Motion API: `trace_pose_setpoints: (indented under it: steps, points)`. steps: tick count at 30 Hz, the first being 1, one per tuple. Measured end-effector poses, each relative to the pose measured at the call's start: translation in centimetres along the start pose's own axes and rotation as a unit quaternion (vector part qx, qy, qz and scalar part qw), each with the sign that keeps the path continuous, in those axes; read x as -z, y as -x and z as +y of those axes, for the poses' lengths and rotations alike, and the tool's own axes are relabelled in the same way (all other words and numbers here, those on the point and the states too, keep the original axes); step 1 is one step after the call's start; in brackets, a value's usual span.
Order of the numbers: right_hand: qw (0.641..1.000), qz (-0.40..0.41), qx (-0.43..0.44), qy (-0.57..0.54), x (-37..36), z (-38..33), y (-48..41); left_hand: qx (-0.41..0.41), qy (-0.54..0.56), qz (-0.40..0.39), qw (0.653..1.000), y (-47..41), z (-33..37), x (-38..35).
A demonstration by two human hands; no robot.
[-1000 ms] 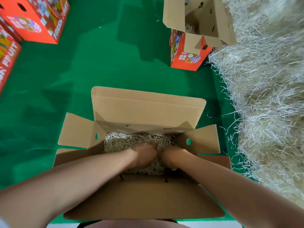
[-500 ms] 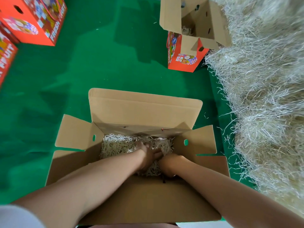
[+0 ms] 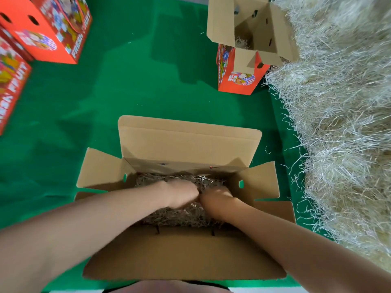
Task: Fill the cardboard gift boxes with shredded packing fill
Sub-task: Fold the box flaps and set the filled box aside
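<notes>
- Closed orange boxes (image 3: pixel 48 32) stood at 10 o'clock on the green cloth (image 3: pixel 127 92).
- The open cardboard box (image 3: pixel 186 144) sat at 6 o'clock with its flaps spread and shredded fill (image 3: pixel 179 216) lying low inside.
- Your left hand (image 3: pixel 182 194) lay knuckles-up on the fill. Blur hid the fingers, so whether they were spread or curled cannot be told.
- Your right hand (image 3: pixel 215 200) sat just beside it, fingertips buried in the strands. Its grip cannot be told either.
- Step in hand, by judgement: pressing and spreading the fill.
- A second open box (image 3: pixel 237 79) stood at 1 o'clock.
- The loose pile (image 3: pixel 338 123) lay at 3 o'clock. The next move probably called for a reach there for another handful.
</notes>
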State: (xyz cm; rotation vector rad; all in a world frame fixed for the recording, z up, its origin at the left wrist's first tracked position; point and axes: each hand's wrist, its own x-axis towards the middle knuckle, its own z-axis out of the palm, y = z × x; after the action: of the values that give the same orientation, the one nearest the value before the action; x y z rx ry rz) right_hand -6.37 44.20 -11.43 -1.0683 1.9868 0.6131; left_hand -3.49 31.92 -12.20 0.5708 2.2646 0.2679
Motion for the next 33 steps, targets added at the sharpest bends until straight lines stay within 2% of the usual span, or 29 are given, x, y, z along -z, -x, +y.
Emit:
trace_pose_setpoints:
  steps: [2, 4, 5, 7, 10, 14, 17, 18, 20, 22, 24, 26, 28, 30, 33]
  points:
    - [0.997, 0.056, 0.009, -0.051, 0.4, -0.1, -0.5, 0.004, -0.011, 0.028, 1.0, 2.6, -2.1, 1.2]
    - [0.994, 0.034, 0.047, -0.088, 0.4, -0.1, -1.0, 0.071, -0.029, 0.015, 0.997, 4.5, -4.1, 1.2]
    - [0.995, 0.005, 0.06, -0.083, 0.2, 0.0, -1.1, 0.114, -0.049, -0.022, 0.992, 5.2, -4.6, 1.0]
    - [0.998, -0.041, 0.05, -0.005, -0.1, 0.1, -1.2, 0.166, -0.09, -0.134, 0.973, 5.9, -4.6, 0.1]
    - [0.994, -0.041, 0.052, 0.084, 0.1, -0.1, -0.8, 0.158, -0.132, -0.263, 0.942, 5.5, -3.6, -1.4]
    - [0.992, 0.036, 0.095, 0.069, 0.5, -1.3, -0.1, 0.161, -0.136, -0.299, 0.931, 4.8, -3.1, -3.5]
    - [0.991, -0.053, 0.118, 0.022, -0.2, -1.5, -0.2, 0.16, -0.135, -0.314, 0.926, 4.9, -2.5, -2.8]
    - [0.992, -0.058, 0.114, 0.013, -0.5, -1.5, -0.3, 0.164, -0.142, -0.313, 0.925, 5.0, -2.2, -2.3]
    - [0.995, 0.019, 0.093, -0.013, -0.4, -1.5, -0.4, 0.169, -0.158, -0.279, 0.932, 5.1, -2.0, -1.8]
    - [0.994, 0.08, 0.058, -0.035, 0.0, -1.2, -0.7, 0.151, -0.163, -0.199, 0.955, 5.4, -2.0, -2.0]
    - [0.997, 0.063, 0.039, -0.021, 0.3, -0.8, -1.1, 0.173, -0.141, -0.137, 0.965, 5.5, -2.5, -2.7]
    - [0.999, 0.001, 0.042, 0.007, 0.3, -0.2, -1.4, 0.23, -0.132, -0.146, 0.953, 5.5, -2.8, -3.2]
    - [0.998, -0.022, 0.051, -0.027, -0.3, 0.5, -1.7, 0.267, -0.164, -0.171, 0.934, 5.2, -3.2, -3.2]
    - [0.993, 0.02, 0.037, -0.109, -0.4, 0.9, -1.4, 0.258, -0.173, -0.169, 0.935, 4.8, -3.4, -3.0]
    - [0.981, 0.129, -0.008, -0.146, 0.6, 1.0, -0.7, 0.21, -0.132, -0.053, 0.967, 5.1, -3.8, -2.2]
